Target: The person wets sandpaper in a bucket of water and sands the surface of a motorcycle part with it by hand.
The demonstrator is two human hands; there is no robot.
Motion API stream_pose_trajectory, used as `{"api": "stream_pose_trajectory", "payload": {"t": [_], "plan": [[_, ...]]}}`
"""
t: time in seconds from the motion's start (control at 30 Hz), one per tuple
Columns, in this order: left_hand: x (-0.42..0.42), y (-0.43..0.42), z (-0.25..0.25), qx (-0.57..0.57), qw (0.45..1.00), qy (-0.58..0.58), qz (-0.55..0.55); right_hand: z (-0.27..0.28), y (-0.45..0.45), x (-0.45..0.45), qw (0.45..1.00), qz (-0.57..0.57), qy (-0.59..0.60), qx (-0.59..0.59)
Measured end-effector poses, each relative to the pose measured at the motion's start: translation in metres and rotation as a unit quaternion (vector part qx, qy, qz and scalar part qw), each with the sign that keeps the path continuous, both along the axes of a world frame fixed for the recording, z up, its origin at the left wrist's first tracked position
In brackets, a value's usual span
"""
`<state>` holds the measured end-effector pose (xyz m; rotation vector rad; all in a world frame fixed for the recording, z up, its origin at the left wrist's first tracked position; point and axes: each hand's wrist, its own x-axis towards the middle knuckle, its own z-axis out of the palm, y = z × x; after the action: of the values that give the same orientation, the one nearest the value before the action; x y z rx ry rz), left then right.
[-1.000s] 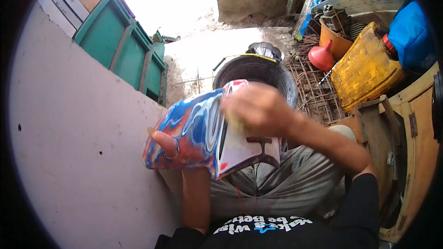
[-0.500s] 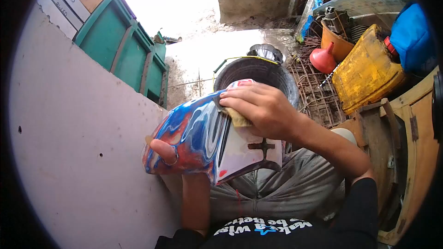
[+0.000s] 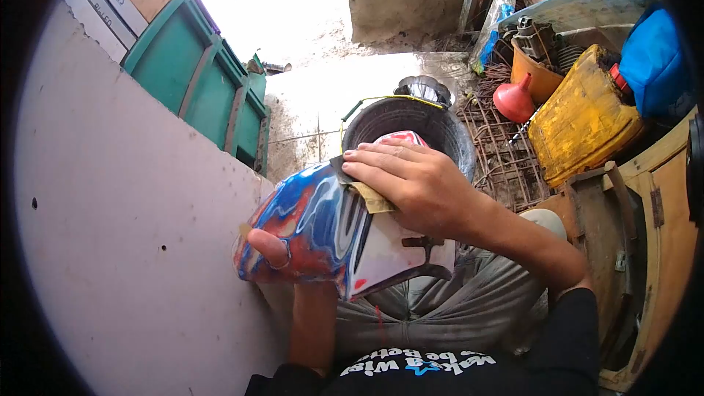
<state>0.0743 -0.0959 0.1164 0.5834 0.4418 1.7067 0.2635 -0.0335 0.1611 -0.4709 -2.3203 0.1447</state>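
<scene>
A curved plastic motorcycle body panel [image 3: 315,213], patchy blue, red and white, is held above my lap. My left hand [image 3: 268,248] supports it from beneath; only its thumb shows, poking through a hole in the panel, while the other fingers are hidden. Across the upper face lies my right hand [image 3: 411,176], pressing a folded piece of sandpaper [image 3: 372,199] against the surface. The sandpaper's tan edge and a dark corner stick out from under the fingers. Just beyond the panel stands a black bucket [image 3: 456,136] with a yellow-green handle, partly covered by the panel's far end.
A pale wall [image 3: 147,213] rises close on the left, with a green cabinet [image 3: 172,59] beyond it. At right are a metal grid [image 3: 506,165], a red funnel [image 3: 515,101], a yellow jerrycan [image 3: 583,121] and a wooden frame [image 3: 671,249]. A concrete block [image 3: 403,4] stands farther off.
My right hand and the sandpaper have slid slightly down and left over the panel. The panel has shifted a little right and down in view.
</scene>
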Motion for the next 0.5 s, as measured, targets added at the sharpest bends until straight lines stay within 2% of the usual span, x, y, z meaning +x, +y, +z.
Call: {"api": "stream_pose_trajectory", "payload": {"t": [0.03,0.07,0.1,0.13,0.17,0.2,0.3,0.33,0.4,0.43,0.5], "plan": [[0.000,0.001,-0.002,0.002,1.000,-0.006,-0.003,0.001,0.005,0.002,0.999,-0.032,-0.004,-0.018],[0.001,0.002,-0.005,0.003,1.000,-0.012,-0.005,-0.007,-0.012,-0.006,0.999,-0.008,-0.008,0.046],[0.001,0.004,-0.004,0.060,0.979,-0.170,-0.098,-0.002,-0.032,-0.012,0.998,0.031,0.020,0.048],[0.002,0.003,-0.002,0.088,0.965,-0.214,-0.126,0.004,-0.046,-0.016,0.995,0.071,0.051,0.046],[0.003,0.003,0.000,0.114,0.947,-0.257,-0.156,-0.005,-0.031,-0.013,0.995,0.057,0.021,0.074],[0.008,0.002,0.000,0.115,0.966,-0.193,-0.129,0.001,-0.012,-0.004,0.998,0.010,-0.017,0.066],[0.011,0.005,0.008,0.093,0.994,0.031,-0.048,-0.004,-0.002,0.002,0.999,-0.044,-0.018,-0.020],[0.009,0.007,0.011,0.079,0.990,0.111,-0.023,0.003,-0.020,-0.006,0.999,0.001,-0.018,0.041],[0.019,0.005,0.012,0.063,0.997,0.001,-0.052,0.013,-0.044,-0.012,0.996,0.075,0.000,0.053],[0.023,0.003,0.013,0.054,0.995,-0.051,-0.067,0.006,-0.029,-0.009,0.998,0.040,-0.005,0.055],[0.019,0.000,0.008,0.021,0.996,-0.058,-0.058,0.007,0.000,0.004,0.999,-0.027,-0.019,0.004]]}}
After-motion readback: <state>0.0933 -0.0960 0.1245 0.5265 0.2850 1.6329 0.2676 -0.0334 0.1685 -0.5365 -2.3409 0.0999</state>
